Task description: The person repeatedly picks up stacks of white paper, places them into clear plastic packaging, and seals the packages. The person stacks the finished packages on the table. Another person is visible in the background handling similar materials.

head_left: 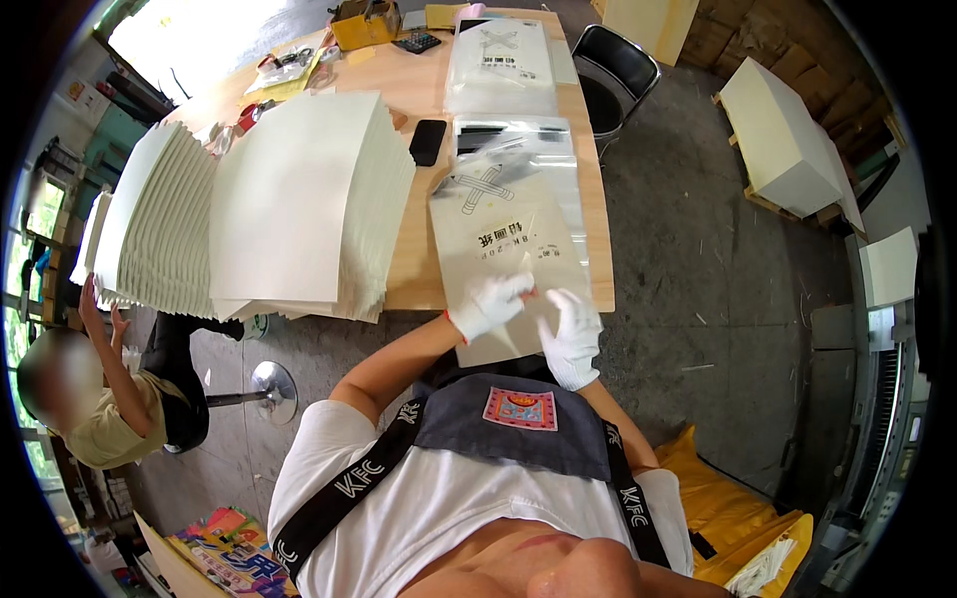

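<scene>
A pack of drawing paper in a clear plastic bag, printed with crossed pencils, lies at the table's near right edge and juts over it. My left hand, in a white glove, rests over the pack's lower part. Its fingers are drawn together near the pack's middle; whatever they pinch is too small to make out. Close by on the right, my right hand, gloved too, hovers at the pack's lower right side with fingers apart. Under the pack and beyond it lie more clear plastic bags.
Tall stacks of white paper fill the table's left side. A black phone, a calculator and a bagged paper stack lie farther back. A black chair stands to the right. Another person sits at the left.
</scene>
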The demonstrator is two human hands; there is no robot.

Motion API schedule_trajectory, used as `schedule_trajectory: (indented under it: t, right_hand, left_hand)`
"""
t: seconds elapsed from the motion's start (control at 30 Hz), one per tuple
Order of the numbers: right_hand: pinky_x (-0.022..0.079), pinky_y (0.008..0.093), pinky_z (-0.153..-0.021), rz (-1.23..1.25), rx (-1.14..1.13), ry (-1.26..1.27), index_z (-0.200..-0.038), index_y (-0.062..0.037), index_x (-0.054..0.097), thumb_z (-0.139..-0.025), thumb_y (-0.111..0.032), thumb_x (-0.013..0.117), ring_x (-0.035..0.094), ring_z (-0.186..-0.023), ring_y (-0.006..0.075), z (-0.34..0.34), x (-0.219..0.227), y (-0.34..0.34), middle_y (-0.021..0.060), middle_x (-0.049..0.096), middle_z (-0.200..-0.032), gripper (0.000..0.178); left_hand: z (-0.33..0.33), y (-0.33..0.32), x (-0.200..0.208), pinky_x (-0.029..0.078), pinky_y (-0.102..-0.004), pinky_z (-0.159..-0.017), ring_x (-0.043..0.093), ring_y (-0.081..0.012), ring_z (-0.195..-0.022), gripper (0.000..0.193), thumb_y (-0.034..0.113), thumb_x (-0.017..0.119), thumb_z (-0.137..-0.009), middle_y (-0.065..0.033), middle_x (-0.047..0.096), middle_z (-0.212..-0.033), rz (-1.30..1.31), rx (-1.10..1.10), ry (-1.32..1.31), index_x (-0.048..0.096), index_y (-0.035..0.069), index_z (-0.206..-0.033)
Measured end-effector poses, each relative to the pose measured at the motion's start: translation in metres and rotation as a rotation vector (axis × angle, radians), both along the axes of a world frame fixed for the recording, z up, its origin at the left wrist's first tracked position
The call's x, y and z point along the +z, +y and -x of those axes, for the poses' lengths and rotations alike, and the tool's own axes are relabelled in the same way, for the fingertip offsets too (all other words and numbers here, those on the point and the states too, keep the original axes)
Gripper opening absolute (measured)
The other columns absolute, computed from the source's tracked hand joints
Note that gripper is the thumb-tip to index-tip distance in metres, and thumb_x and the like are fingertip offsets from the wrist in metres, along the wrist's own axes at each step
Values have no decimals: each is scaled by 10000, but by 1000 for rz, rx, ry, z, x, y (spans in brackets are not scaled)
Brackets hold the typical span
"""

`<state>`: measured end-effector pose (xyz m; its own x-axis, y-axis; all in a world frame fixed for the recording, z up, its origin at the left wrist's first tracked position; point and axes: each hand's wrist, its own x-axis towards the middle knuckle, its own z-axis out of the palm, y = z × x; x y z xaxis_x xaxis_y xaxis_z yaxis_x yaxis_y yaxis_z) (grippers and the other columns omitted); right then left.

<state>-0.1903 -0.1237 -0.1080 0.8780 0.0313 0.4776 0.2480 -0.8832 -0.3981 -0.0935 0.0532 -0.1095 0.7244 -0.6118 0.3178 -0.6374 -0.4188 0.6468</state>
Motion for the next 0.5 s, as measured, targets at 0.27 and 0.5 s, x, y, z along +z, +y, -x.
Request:
schedule_trajectory:
  t: [0.27, 0.5]
  right_hand:
    - [503, 514, -544, 265, -335, 591, -910, -74, 679, -884, -358, 523, 651, -597, 389, -34, -68, -50, 155, 669, -685, 325]
    - [476, 512, -480, 422, 107, 828, -774, -72, 705, -854, -341, 503, 657, -549, 353, 43, -3, -35, 157, 659, -619, 346]
  left_hand:
    - [32, 63, -72, 459, -416, -791, 566, -308, -944, 216, 115, 625, -759, -87, 599, -1039, -315, 412, -191, 597, 108, -973]
    - [87, 104, -15, 467, -406, -532, 583, -283, -643, 229, 97, 760, -676, -70, 548, -709, -86, 442, -163, 536, 109, -725]
